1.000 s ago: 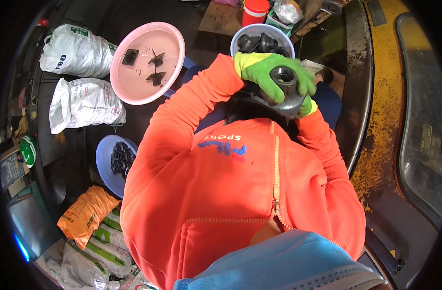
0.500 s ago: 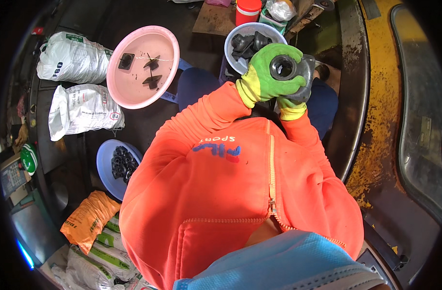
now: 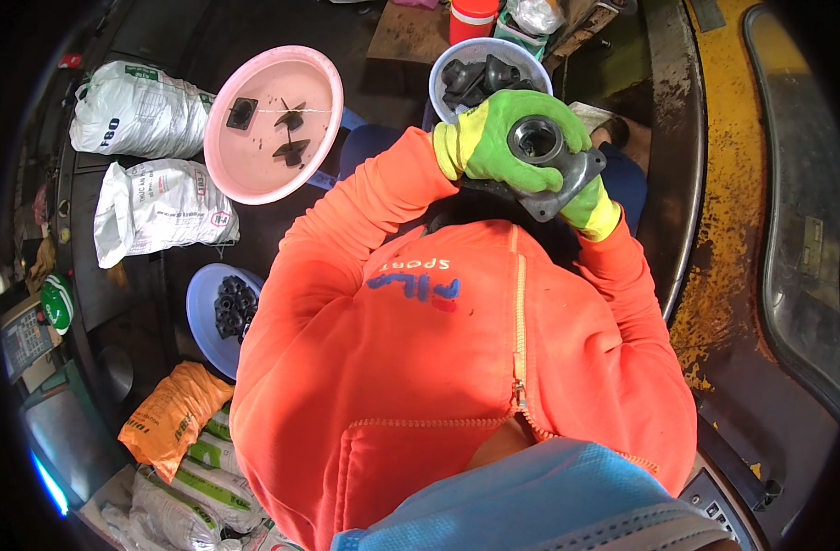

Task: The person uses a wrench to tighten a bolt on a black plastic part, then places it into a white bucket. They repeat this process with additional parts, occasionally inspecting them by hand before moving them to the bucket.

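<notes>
A grey metal flange part (image 3: 550, 165) with a round bore is held up in front of my chest by both hands in green and yellow gloves. My left hand (image 3: 492, 138) wraps over its top and left side, fingers curled around the bore. My right hand (image 3: 587, 200) grips it from underneath on the right, mostly hidden by the part. Just beyond the hands sits a grey bowl (image 3: 448, 75) of black rubber pieces.
A pink basin (image 3: 255, 174) with a few black pieces lies at upper left. A blue bowl (image 3: 200, 308) of black parts sits at my left. White sacks (image 3: 145, 207), an orange bag (image 3: 168, 413) and a red-lidded container (image 3: 473, 16) surround it. A rusty yellow curved edge (image 3: 714, 230) runs along the right.
Both hands have lifted the metal part slightly higher and to the right, turning it so its round bore faces upward more openly.
</notes>
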`<action>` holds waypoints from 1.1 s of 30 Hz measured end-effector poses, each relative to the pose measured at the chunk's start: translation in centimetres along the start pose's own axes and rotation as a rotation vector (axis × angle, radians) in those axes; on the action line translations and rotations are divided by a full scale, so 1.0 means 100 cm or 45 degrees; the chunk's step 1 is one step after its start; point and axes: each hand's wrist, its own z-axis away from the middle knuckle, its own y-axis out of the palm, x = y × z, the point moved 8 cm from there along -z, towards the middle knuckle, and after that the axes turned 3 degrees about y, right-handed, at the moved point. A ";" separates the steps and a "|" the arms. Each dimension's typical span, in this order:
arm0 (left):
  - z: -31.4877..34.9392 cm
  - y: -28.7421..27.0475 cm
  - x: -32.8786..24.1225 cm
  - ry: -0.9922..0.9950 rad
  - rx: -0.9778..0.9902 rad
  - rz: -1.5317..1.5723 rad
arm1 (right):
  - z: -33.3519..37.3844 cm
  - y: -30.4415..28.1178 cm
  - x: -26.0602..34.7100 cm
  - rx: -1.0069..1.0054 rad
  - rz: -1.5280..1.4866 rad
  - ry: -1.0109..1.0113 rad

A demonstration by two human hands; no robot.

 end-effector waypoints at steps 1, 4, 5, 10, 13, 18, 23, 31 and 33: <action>0.000 0.002 0.001 -0.014 0.044 0.045 | 0.004 0.002 -0.009 0.000 -0.151 0.083; -0.001 0.007 0.006 -0.065 0.175 0.129 | 0.012 0.017 -0.029 0.098 -0.402 0.214; -0.001 0.009 0.008 -0.084 0.218 0.148 | 0.011 0.019 -0.027 0.123 -0.365 0.115; 0.001 0.017 0.019 -0.099 0.349 0.430 | 0.006 0.031 -0.022 0.132 -0.358 -0.053; 0.003 0.025 0.022 -0.061 0.453 0.502 | 0.005 0.031 -0.012 0.073 -0.344 -0.021; -0.001 0.018 0.013 -0.031 0.571 0.575 | -0.010 0.019 0.005 -0.048 -0.180 -0.033; -0.005 -0.026 0.014 -0.095 -0.083 -0.205 | -0.017 0.005 -0.033 -0.258 -0.810 0.349; 0.015 -0.007 0.020 -0.024 -0.716 -0.169 | 0.006 0.019 -0.049 -0.699 -1.239 0.295; 0.013 -0.008 0.010 -0.001 -0.677 -0.239 | 0.004 0.019 -0.051 -0.690 -1.238 0.357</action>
